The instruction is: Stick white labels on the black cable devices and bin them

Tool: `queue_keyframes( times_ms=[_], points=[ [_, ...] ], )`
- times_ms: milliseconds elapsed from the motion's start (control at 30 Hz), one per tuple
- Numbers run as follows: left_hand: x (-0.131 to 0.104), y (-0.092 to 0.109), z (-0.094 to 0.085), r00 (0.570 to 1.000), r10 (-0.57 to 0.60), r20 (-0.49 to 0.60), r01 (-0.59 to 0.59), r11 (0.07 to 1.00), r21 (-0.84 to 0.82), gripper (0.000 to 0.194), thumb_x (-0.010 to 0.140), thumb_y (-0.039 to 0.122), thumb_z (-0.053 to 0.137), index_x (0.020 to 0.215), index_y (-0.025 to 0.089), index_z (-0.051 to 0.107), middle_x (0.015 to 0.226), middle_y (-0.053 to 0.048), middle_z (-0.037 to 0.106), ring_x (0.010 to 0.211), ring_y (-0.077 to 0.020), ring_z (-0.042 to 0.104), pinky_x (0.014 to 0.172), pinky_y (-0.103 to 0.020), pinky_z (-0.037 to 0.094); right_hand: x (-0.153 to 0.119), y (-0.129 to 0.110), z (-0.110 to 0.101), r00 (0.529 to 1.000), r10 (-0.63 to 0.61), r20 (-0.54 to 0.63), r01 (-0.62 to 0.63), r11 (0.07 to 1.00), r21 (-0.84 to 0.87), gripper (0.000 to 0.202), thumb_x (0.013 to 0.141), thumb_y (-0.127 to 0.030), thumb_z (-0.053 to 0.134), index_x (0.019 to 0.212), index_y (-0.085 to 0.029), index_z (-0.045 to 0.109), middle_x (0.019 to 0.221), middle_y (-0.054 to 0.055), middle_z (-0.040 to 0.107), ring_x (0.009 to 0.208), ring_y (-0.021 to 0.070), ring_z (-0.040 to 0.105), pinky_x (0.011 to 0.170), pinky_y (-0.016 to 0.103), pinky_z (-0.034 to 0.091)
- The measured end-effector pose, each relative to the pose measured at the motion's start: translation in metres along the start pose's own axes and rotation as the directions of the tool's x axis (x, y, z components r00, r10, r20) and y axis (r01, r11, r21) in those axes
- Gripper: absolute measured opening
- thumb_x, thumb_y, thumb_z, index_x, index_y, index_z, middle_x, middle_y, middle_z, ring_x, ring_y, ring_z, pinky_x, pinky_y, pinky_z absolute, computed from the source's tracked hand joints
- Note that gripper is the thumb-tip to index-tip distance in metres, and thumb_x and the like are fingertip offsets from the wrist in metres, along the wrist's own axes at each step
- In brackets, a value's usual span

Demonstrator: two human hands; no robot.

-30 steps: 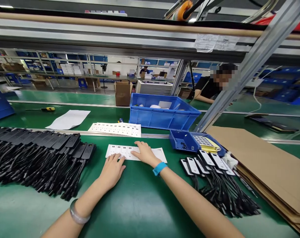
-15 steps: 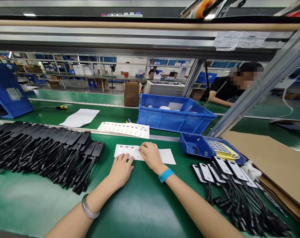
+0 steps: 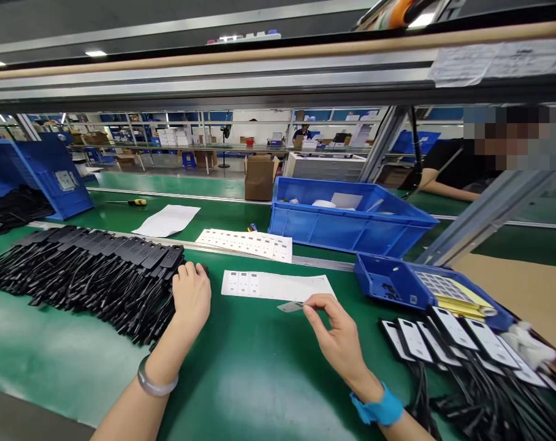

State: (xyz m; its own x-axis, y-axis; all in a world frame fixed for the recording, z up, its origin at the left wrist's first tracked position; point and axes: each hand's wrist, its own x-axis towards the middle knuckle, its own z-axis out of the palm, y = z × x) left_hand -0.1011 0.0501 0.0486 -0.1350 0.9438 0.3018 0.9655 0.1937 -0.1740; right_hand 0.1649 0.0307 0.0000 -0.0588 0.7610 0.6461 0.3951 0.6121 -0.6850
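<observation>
My right hand [image 3: 336, 334] pinches a small thin label [image 3: 290, 306] by its right edge, holding it just above the table's green surface. Behind it lies the white label sheet [image 3: 287, 286], with a few printed labels at its left end and bare backing to the right. At the right end of a long row of black boxes with cables [image 3: 116, 257], my left hand [image 3: 191, 294] has its fingers curled over one black box [image 3: 205, 269]. Most of that box is hidden under the hand.
More label sheets [image 3: 247, 243] and a white paper [image 3: 168, 220] lie farther back. A large blue bin [image 3: 346, 214] stands behind a small blue tray [image 3: 374, 278]. Boxes with white labels [image 3: 413, 340] are piled at right. A person [image 3: 456, 165] sits across, beyond a metal post [image 3: 480, 214].
My right hand has lifted a label off the sheet and drawn it right and nearer. My left hand has left the sheet and moved left onto a black box. The view has shifted.
</observation>
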Motion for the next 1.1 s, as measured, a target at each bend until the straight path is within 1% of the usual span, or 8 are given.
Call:
queue_keyframes(
  times_ms=[133,233,333,467,567,667,833,1100],
  points=[
    [-0.003,0.003,0.002,0.998,0.060,0.027,-0.060,0.998,-0.003,0.046,0.091,0.006,0.038,0.132,0.020,0.055,0.094,-0.016,0.057,0.091,-0.0323,0.056,0.076,-0.041,0.045,-0.004,0.001,0.002,0.997,0.076,0.002,-0.076,0.996,0.046,0.012,0.093,-0.028,0.054,0.085,-0.021,0.058,0.081,0.003,0.058,0.076,0.0174,0.055,0.069,0.029,0.045],
    [-0.007,0.011,0.001,0.996,0.088,0.025,-0.086,0.995,-0.049,0.051,0.091,0.016,0.048,0.142,0.017,0.041,0.096,-0.013,0.056,0.084,-0.0281,0.058,0.073,-0.038,0.046,-0.006,-0.003,0.000,0.983,0.183,0.003,-0.181,0.972,0.151,0.015,0.092,-0.035,0.056,0.088,-0.021,0.058,0.081,0.003,0.057,0.073,0.0171,0.055,0.066,0.029,0.046],
    [-0.014,0.023,0.000,0.992,0.128,0.015,-0.111,0.910,-0.399,0.050,0.086,0.029,0.058,0.133,0.016,0.047,0.101,-0.010,0.052,0.078,-0.0227,0.058,0.065,-0.032,0.046,-0.009,-0.007,-0.003,0.950,0.308,0.049,-0.308,0.905,0.293,0.021,0.091,-0.042,0.057,0.091,-0.021,0.055,0.077,0.001,0.053,0.064,0.0151,0.053,0.059,0.028,0.045],
    [-0.031,0.046,0.005,0.930,0.320,0.179,0.040,0.398,-0.917,0.037,0.082,0.046,0.063,0.103,0.017,0.057,0.077,0.000,0.049,0.057,-0.0149,0.053,0.051,-0.026,0.041,-0.010,-0.008,-0.005,0.909,0.396,0.128,-0.409,0.794,0.451,0.023,0.092,-0.045,0.055,0.091,-0.022,0.052,0.072,-0.001,0.049,0.056,0.0126,0.048,0.054,0.027,0.042],
    [-0.046,0.065,0.009,0.806,0.475,0.354,0.387,0.031,-0.922,0.054,0.076,0.055,0.069,0.108,0.015,0.050,0.075,0.002,0.050,0.047,-0.0088,0.044,0.042,-0.022,0.037,-0.010,-0.009,-0.006,0.892,0.421,0.166,-0.442,0.731,0.520,0.024,0.091,-0.045,0.056,0.088,-0.022,0.051,0.071,-0.003,0.046,0.054,0.0111,0.046,0.050,0.025,0.040],
    [-0.057,0.077,0.010,0.712,0.596,0.372,0.564,-0.170,-0.808,0.060,0.071,0.049,0.078,0.109,0.013,0.049,0.087,-0.004,0.058,0.064,-0.0117,0.055,0.058,-0.023,0.048,-0.008,-0.011,-0.008,0.878,0.432,0.204,-0.471,0.709,0.526,0.026,0.091,-0.044,0.057,0.082,-0.021,0.050,0.070,-0.004,0.043,0.050,0.0085,0.045,0.047,0.023,0.037],
    [-0.067,0.080,0.006,0.597,0.716,0.361,0.696,-0.238,-0.677,0.070,0.072,0.037,0.080,0.126,0.014,0.043,0.106,-0.015,0.064,0.087,-0.0204,0.064,0.081,-0.034,0.050,-0.004,-0.016,-0.010,0.859,0.452,0.241,-0.510,0.722,0.467,0.028,0.088,-0.043,0.061,0.078,-0.019,0.050,0.072,-0.004,0.046,0.045,0.0051,0.042,0.043,0.021,0.034],
    [-0.069,0.081,0.006,0.542,0.764,0.351,0.740,-0.236,-0.630,0.077,0.068,0.021,0.078,0.134,0.016,0.037,0.103,-0.015,0.067,0.092,-0.0254,0.066,0.087,-0.040,0.048,-0.003,-0.017,-0.012,0.820,0.489,0.297,-0.571,0.724,0.387,0.030,0.084,-0.045,0.065,0.078,-0.018,0.053,0.061,-0.004,0.050,0.044,0.0075,0.046,0.041,0.020,0.038]
  ],
)
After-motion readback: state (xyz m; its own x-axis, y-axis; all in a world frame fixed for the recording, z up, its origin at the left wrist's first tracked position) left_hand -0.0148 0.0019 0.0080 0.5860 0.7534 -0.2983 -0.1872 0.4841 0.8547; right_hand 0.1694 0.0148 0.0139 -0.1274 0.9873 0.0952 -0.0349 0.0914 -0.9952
